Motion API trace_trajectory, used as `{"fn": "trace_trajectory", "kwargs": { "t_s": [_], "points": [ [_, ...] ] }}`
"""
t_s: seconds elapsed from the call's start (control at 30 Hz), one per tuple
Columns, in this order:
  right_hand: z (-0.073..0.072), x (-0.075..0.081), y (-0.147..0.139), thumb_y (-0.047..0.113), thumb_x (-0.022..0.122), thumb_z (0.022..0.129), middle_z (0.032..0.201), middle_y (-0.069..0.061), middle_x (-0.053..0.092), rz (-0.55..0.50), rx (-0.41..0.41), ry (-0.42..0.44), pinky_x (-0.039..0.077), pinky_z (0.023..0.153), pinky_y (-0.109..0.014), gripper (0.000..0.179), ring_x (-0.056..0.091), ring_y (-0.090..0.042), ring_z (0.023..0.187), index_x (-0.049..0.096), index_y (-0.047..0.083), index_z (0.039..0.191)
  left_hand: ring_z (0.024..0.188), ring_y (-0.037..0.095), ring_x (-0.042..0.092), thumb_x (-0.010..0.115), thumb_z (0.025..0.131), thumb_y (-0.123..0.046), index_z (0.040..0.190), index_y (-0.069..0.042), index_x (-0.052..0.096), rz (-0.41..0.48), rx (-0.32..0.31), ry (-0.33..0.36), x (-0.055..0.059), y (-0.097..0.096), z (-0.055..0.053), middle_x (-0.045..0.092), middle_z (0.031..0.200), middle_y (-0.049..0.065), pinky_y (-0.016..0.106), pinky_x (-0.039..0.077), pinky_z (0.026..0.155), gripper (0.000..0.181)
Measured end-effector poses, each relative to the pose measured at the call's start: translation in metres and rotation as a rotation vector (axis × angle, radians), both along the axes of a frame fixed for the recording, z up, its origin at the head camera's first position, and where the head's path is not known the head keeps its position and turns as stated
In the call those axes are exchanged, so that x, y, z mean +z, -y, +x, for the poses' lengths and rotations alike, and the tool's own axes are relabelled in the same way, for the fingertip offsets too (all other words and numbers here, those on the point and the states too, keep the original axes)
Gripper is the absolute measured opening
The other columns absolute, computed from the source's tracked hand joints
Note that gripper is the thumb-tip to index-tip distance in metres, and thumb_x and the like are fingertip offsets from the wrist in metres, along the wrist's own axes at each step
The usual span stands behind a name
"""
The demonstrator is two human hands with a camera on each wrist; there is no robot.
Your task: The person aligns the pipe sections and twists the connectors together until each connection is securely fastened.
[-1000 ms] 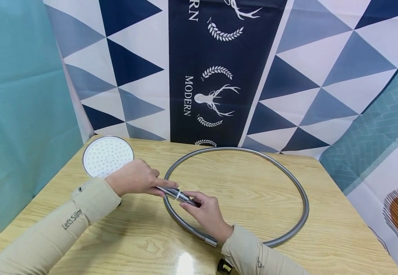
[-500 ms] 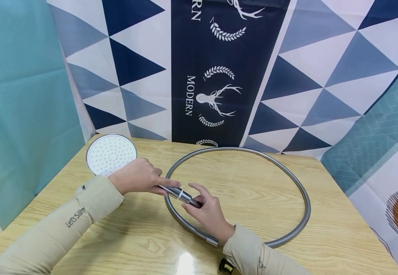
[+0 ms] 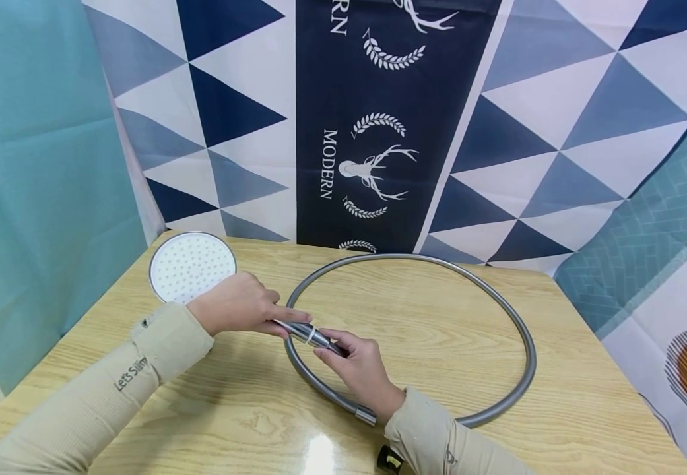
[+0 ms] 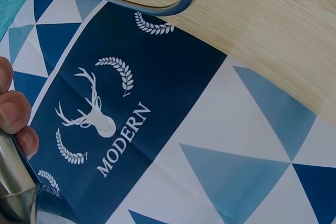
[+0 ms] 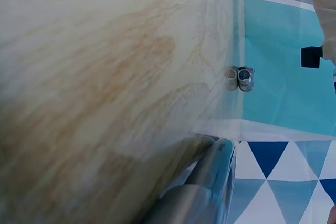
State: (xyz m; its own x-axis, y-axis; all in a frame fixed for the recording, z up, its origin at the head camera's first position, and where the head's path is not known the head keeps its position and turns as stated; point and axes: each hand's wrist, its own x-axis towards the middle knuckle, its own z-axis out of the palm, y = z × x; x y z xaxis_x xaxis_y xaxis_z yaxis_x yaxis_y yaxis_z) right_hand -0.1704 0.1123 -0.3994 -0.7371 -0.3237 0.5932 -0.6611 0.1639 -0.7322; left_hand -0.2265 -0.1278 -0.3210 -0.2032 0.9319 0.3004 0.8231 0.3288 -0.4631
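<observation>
My left hand [image 3: 242, 307] grips the chrome handle of a shower head [image 3: 191, 264], whose round white nozzle face is turned up at the left. Its index finger lies along the handle's end. In the left wrist view, fingertips curl over the chrome handle [image 4: 13, 174]. The thumb and fingers of my right hand [image 3: 363, 366] pinch the hose connector [image 3: 332, 348] at the lower end of that handle, just past a white ring [image 3: 311, 335]. From there the grey shower hose [image 3: 524, 330] makes a wide loop on the table. Its other metal end [image 3: 365, 414] lies beside my right wrist.
The wood table [image 3: 248, 422] ends at a patterned cloth backdrop [image 3: 248, 132]. A small chrome fitting [image 5: 245, 78] stands on the table in the right wrist view. A black object [image 3: 389, 458] shows under the right sleeve.
Half a second ago the right index finger was raised off the connector; now it is back down on it. The left hand and hose loop have kept their place.
</observation>
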Motion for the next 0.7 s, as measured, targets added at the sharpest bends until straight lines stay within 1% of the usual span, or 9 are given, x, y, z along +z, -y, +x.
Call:
{"fn": "trace_trajectory", "kwargs": {
  "t_s": [0.07,0.2,0.3,0.37,0.43,0.53,0.7],
  "points": [
    [-0.0001,0.0003,-0.0001,-0.005,0.071,0.082,0.068,-0.013,0.065,0.006,0.0,-0.009,0.036,0.042,-0.018,0.023,0.043,0.002,0.054,0.066,-0.012,0.104,0.044,0.005,0.019,0.066,0.085,-0.049,0.121,-0.035,0.065,0.002,-0.003,-0.005,0.0005,0.0,0.0,0.04,0.054,-0.007,0.019,0.022,0.04,0.038],
    [-0.0006,-0.0007,-0.0012,-0.007,0.072,0.08,0.065,-0.011,0.063,0.018,-0.014,-0.086,0.038,0.042,-0.018,0.035,0.043,0.002,0.053,0.062,-0.012,0.113,0.044,0.005,0.018,0.067,0.085,-0.049,0.121,-0.035,0.066,0.002,0.001,-0.017,0.0016,-0.0013,0.0002,0.039,0.053,-0.007,0.02,0.022,0.039,0.039],
    [-0.0009,-0.0011,-0.0017,-0.01,0.072,0.078,0.076,-0.016,0.068,0.004,-0.006,-0.132,0.048,0.05,-0.017,0.038,0.057,-0.001,0.063,0.062,-0.013,0.114,0.044,0.005,0.018,0.067,0.085,-0.049,0.12,-0.035,0.066,0.004,0.003,-0.025,0.0025,-0.0026,0.0004,0.04,0.053,-0.007,0.02,0.023,0.039,0.038],
    [-0.0009,-0.0009,-0.0014,-0.012,0.072,0.077,0.085,-0.019,0.07,-0.008,0.003,-0.141,0.052,0.056,-0.02,0.034,0.063,-0.005,0.072,0.065,-0.013,0.11,0.043,0.005,0.019,0.067,0.085,-0.049,0.12,-0.035,0.066,0.007,0.003,-0.022,0.0029,-0.003,0.0007,0.04,0.053,-0.007,0.02,0.023,0.038,0.038],
    [-0.0009,-0.0004,-0.001,-0.013,0.072,0.077,0.093,-0.022,0.07,-0.011,0.009,-0.148,0.054,0.061,-0.023,0.029,0.066,-0.01,0.08,0.067,-0.012,0.105,0.043,0.005,0.02,0.067,0.085,-0.049,0.12,-0.035,0.066,0.008,0.005,-0.016,0.0034,-0.0033,0.0013,0.04,0.053,-0.007,0.02,0.024,0.038,0.038],
    [-0.0007,-0.0001,-0.0002,-0.013,0.072,0.077,0.09,-0.022,0.07,-0.002,-0.001,-0.161,0.054,0.059,-0.022,0.026,0.067,-0.011,0.077,0.067,-0.013,0.103,0.043,0.005,0.02,0.068,0.085,-0.048,0.12,-0.034,0.066,0.007,0.006,-0.007,0.0035,-0.003,0.002,0.039,0.053,-0.007,0.02,0.023,0.039,0.038],
    [0.0,-0.001,-0.0004,-0.01,0.072,0.079,0.088,-0.022,0.07,0.001,-0.013,-0.145,0.052,0.056,-0.021,0.024,0.065,-0.009,0.072,0.068,-0.013,0.102,0.043,0.006,0.02,0.067,0.085,-0.048,0.121,-0.035,0.065,0.001,0.012,-0.009,0.0036,-0.0027,0.0026,0.039,0.053,-0.007,0.019,0.023,0.039,0.038]
  ]
}}
